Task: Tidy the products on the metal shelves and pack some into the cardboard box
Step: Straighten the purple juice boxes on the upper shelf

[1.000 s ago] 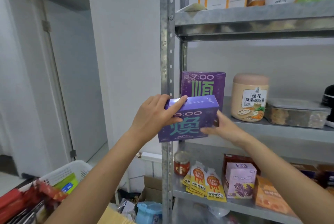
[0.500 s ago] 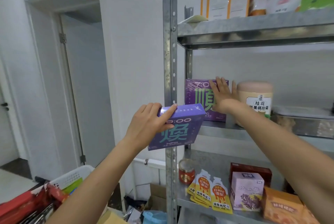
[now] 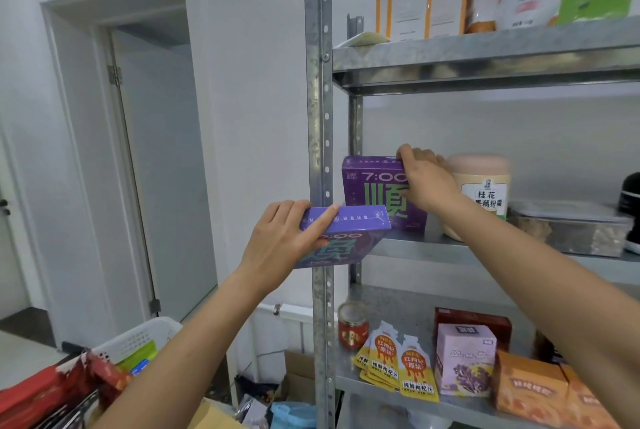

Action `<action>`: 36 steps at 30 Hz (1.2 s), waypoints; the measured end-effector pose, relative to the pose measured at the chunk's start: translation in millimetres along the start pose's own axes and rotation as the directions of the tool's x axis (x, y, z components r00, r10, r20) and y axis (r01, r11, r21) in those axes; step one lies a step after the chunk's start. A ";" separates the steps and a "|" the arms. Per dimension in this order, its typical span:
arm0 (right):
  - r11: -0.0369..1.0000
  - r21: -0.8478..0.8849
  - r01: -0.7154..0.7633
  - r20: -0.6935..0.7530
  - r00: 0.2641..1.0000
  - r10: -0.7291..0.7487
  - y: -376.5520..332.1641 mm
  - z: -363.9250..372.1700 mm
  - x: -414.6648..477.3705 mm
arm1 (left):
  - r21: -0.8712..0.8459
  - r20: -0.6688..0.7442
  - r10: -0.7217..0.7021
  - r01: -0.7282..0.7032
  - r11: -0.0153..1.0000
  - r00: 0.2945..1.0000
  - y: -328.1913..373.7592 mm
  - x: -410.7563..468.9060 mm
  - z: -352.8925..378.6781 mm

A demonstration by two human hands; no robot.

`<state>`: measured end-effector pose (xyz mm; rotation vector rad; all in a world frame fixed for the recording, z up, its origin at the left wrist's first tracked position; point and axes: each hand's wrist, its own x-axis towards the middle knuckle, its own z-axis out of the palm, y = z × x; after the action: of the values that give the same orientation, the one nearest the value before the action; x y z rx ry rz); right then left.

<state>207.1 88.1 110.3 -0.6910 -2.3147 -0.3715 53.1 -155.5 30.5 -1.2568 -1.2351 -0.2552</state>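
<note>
Two purple boxes are in hand. The left hand [image 3: 277, 241] curls its fingers [image 3: 285, 212] round the paler purple box [image 3: 349, 238], held tilted in the air before the shelf post [image 3: 320, 116]. The right hand [image 3: 427, 182] grips the top right corner of the darker purple box [image 3: 374, 193], which stands upright on the middle shelf [image 3: 450, 250] just beside a beige jar [image 3: 485, 186].

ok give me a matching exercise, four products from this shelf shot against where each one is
1. 7:00 purple box
2. tilted purple box
3. small red jar
4. pink-lidded tub

A. lower shelf, left end
B. held up in the left hand
C. middle shelf, gripped by the right hand
D. middle shelf, right of the gripped box

Pairs: 1-C, 2-B, 3-A, 4-D
</note>
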 end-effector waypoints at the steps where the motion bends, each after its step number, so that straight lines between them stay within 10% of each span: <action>1: 1.000 0.011 -0.004 0.010 1.000 0.004 -1.8 -2.7 -2.7 | -0.007 0.003 -0.003 0.003 1.000 1.000 0.8 -1.2 -0.2; 14: 0.990 0.140 0.010 -0.200 0.980 0.018 -10.4 3.5 -41.7 | -0.029 0.028 0.042 -0.041 0.999 0.999 7.7 -17.1 -11.6; 23: 0.981 0.164 0.101 -0.586 0.810 0.015 -15.5 -12.9 -105.6 | -0.095 0.090 0.023 -0.014 0.995 0.996 2.6 -34.0 -16.3; 36: 0.996 0.090 -0.013 -0.711 0.700 0.073 28.6 -53.9 -214.9 | -0.137 0.029 0.122 -0.117 0.984 0.992 -23.4 46.1 -8.8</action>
<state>386.5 7.4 4.5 -0.4434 -1.5468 -0.4318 59.0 -150.6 82.4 -1.4535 -1.1850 -0.2318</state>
